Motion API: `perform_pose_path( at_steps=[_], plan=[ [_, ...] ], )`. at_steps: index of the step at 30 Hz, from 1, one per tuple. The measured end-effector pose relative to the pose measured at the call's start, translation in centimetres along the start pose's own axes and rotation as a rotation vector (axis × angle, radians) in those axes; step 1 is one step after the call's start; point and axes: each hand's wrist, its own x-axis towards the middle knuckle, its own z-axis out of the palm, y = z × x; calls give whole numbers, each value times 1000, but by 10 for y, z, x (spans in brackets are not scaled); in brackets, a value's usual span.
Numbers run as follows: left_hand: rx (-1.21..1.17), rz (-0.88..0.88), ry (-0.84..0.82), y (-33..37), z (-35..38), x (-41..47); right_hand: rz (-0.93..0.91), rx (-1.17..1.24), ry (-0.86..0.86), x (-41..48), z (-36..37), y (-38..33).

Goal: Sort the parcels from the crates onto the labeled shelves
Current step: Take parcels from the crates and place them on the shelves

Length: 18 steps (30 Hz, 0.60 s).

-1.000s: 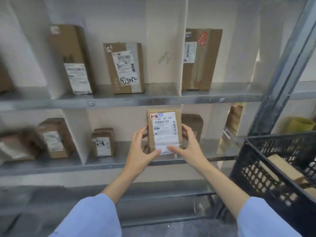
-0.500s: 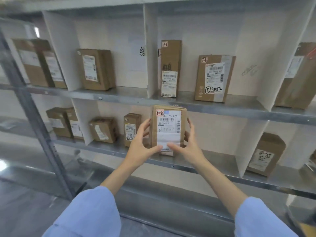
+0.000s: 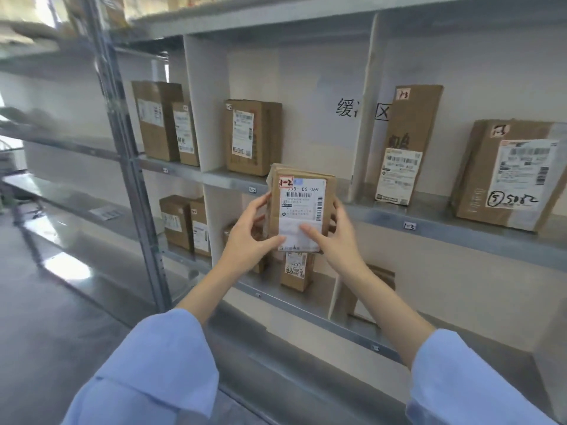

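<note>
I hold a small brown parcel upright in front of the shelves; its white label carries a red-framed tag reading 1-2. My left hand grips its left edge with the thumb on the label's lower part. My right hand grips the right edge, thumb also on the label. The parcel hangs just in front of the upper shelf's front lip, beside the small shelf tag 1-2. One brown parcel marked 1-2 stands in that compartment.
A white divider separates the 1-2 bay from the bay tagged 1-3, which holds a tall parcel and a wide parcel. More parcels stand further left and on the lower shelf. A metal upright stands left.
The view has swung left along the shelving and closer to it. The black crate at right has left the view. Both hands still hold the parcel, now in front of the 1-2 compartment.
</note>
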Motion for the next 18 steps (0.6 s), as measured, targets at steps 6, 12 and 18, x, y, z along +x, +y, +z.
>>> perform_pose_path(
  at_steps=[6, 12, 18],
  plan=[
    [158, 41, 7, -17, -33, 74, -22, 56, 88, 74, 33, 11],
    [451, 87, 21, -49, -54, 141, -46, -16, 173, 152, 40, 24],
    [734, 125, 71, -79, -56, 177, -23, -95, 278, 213, 37, 60]
  ],
)
